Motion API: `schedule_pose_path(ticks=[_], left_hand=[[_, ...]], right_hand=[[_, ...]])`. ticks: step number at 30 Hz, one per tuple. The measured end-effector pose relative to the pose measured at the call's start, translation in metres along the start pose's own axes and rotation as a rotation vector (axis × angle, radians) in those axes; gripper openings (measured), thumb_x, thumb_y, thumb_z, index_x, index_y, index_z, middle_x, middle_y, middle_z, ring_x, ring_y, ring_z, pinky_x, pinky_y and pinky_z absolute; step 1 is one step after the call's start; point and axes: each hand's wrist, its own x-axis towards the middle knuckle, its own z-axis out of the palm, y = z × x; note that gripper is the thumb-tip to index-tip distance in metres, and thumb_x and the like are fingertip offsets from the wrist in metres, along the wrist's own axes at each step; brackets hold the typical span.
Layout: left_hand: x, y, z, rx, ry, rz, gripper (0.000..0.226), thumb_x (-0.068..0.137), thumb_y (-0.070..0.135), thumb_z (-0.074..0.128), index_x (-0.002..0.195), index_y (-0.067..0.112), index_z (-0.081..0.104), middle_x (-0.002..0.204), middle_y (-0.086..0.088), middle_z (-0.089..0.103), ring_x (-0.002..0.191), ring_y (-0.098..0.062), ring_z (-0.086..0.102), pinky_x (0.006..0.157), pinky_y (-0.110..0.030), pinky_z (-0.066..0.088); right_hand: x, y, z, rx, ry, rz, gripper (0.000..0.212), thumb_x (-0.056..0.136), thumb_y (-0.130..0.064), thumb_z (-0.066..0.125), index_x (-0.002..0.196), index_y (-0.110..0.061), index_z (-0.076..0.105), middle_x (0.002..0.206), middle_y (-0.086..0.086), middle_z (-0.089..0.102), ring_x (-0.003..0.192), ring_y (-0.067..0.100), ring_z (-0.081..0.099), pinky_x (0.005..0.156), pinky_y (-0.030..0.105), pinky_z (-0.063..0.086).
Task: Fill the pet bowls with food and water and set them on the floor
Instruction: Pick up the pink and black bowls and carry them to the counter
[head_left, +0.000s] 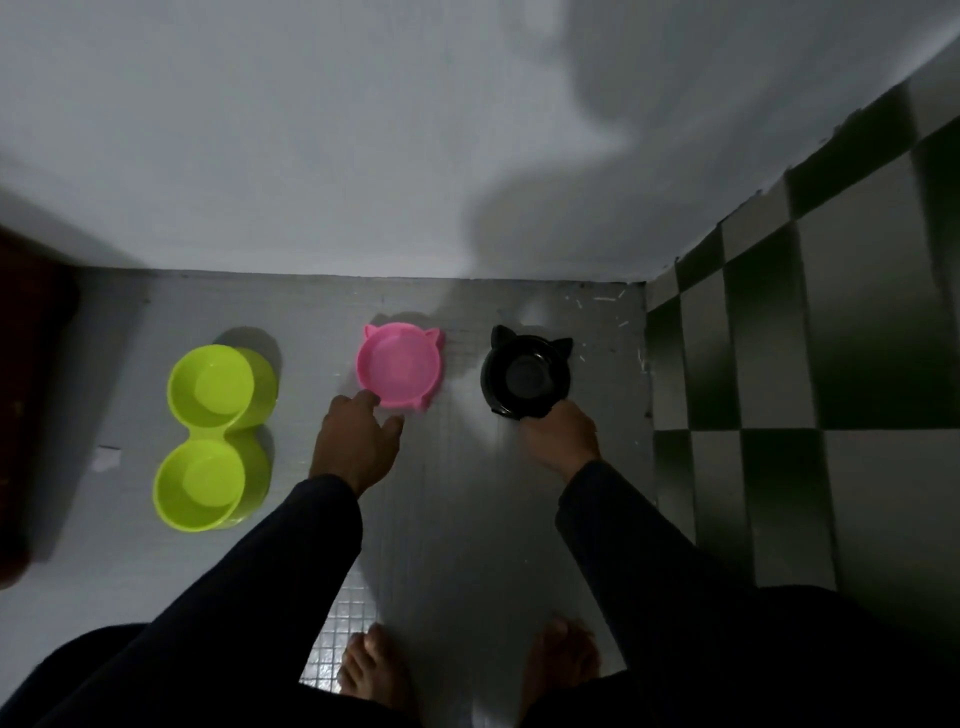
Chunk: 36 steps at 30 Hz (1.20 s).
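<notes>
Three pet bowls stand on the grey floor near a white wall. A lime-green double bowl (213, 436) is at the left, a pink cat-eared bowl (399, 365) in the middle, a black cat-eared bowl (524, 375) at the right. All look bare inside. My left hand (356, 441) reaches to the pink bowl's near rim, fingertips at its edge, thumb apart from it. My right hand (563, 439) holds the near rim of the black bowl, fingers curled over it.
A white wall (363, 156) runs behind the bowls. Dark green and white checkered tiles (779, 364) cover the wall at the right. A dark red-brown object (31, 405) stands at the far left. My bare feet (467, 670) are on the shiny floor below.
</notes>
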Motion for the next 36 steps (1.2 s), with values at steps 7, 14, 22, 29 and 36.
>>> schedule_pose_path(ticks=[7, 14, 22, 29, 36], left_hand=[[0.05, -0.028, 0.042, -0.295, 0.015, -0.204, 0.043, 0.099, 0.035, 0.066, 0.121, -0.001, 0.06, 0.104, -0.014, 0.064, 0.074, -0.013, 0.049, 0.064, -0.024, 0.04], [0.091, -0.048, 0.061, -0.707, -0.022, -0.411, 0.036, 0.097, 0.029, 0.069, 0.114, -0.002, 0.062, 0.103, -0.015, 0.065, 0.089, -0.029, 0.065, 0.066, -0.036, 0.057], [0.103, -0.064, 0.068, -0.827, 0.013, -0.436, 0.045, 0.09, 0.033, 0.077, 0.111, -0.006, 0.068, 0.09, -0.021, 0.068, 0.076, -0.031, 0.064, 0.079, -0.05, 0.061], [0.108, -0.057, 0.068, -0.631, 0.073, -0.377, 0.056, 0.09, 0.052, 0.073, 0.107, -0.001, 0.069, 0.101, -0.022, 0.072, 0.091, -0.04, 0.072, 0.085, -0.054, 0.062], [0.111, -0.054, 0.071, -0.465, 0.098, -0.316, 0.034, 0.099, 0.042, 0.063, 0.088, 0.01, 0.061, 0.088, -0.016, 0.071, 0.085, -0.037, 0.073, 0.085, -0.054, 0.062]], right_hand=[[0.051, 0.01, 0.04, 0.385, 0.102, 0.218, 0.054, 0.088, -0.028, 0.065, 0.132, 0.0, 0.052, 0.13, 0.02, 0.061, 0.112, 0.039, 0.063, 0.087, 0.041, 0.057], [0.08, 0.018, 0.06, 0.592, 0.177, 0.285, 0.052, 0.092, -0.028, 0.066, 0.134, -0.001, 0.05, 0.135, 0.023, 0.056, 0.118, 0.041, 0.06, 0.095, 0.055, 0.055], [0.097, 0.022, 0.06, 0.605, 0.218, 0.324, 0.051, 0.096, -0.028, 0.066, 0.135, 0.0, 0.05, 0.131, 0.025, 0.058, 0.107, 0.043, 0.066, 0.085, 0.056, 0.059], [0.102, 0.023, 0.057, 0.601, 0.191, 0.327, 0.044, 0.096, -0.024, 0.067, 0.128, 0.005, 0.057, 0.122, 0.023, 0.064, 0.093, 0.039, 0.07, 0.066, 0.053, 0.063], [0.102, 0.024, 0.056, 0.576, 0.195, 0.306, 0.042, 0.097, -0.026, 0.065, 0.129, 0.001, 0.057, 0.12, 0.021, 0.064, 0.091, 0.035, 0.07, 0.059, 0.046, 0.063]])
